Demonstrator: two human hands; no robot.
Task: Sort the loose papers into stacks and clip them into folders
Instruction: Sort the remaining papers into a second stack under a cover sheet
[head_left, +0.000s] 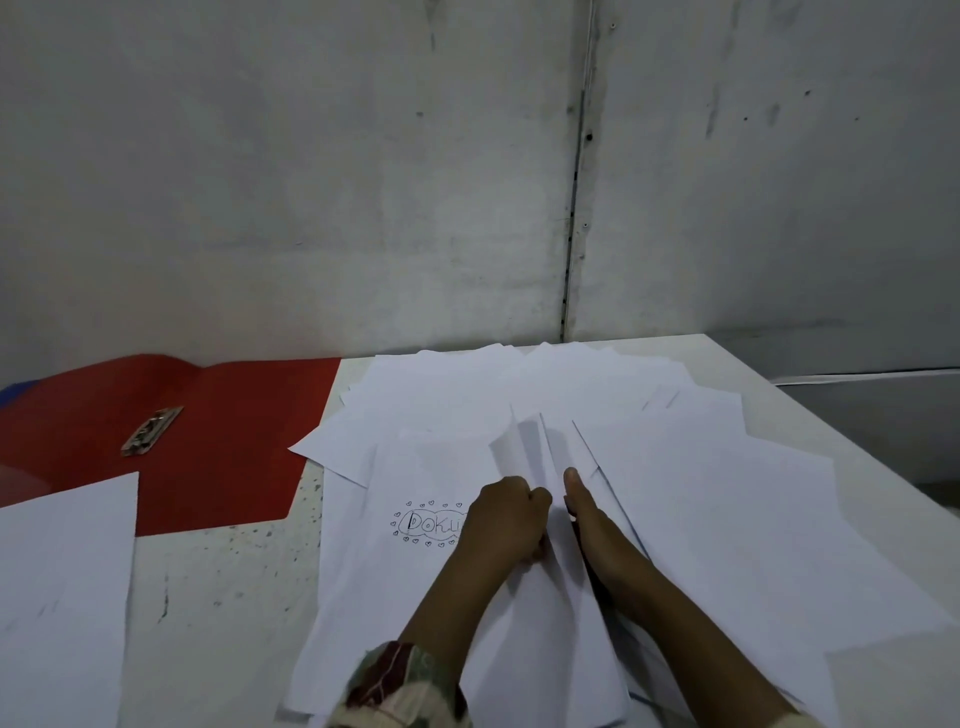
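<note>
My left hand was curled round a few raised white sheets, pinching them near the middle of the loose paper pile. My right hand lay just beside it, thumb straight along the sheets' edge; its other fingers were tucked under the paper, so I think they gripped the same sheets, though I could not tell. Partly under my left hand lay a page with a hand-drawn "DOKU" label. Left of the pile, the open red folder lay flat with its metal clip bare. Nearer me than the folder sat a separate paper stack. The speckled table showed between stack and pile.
</note>
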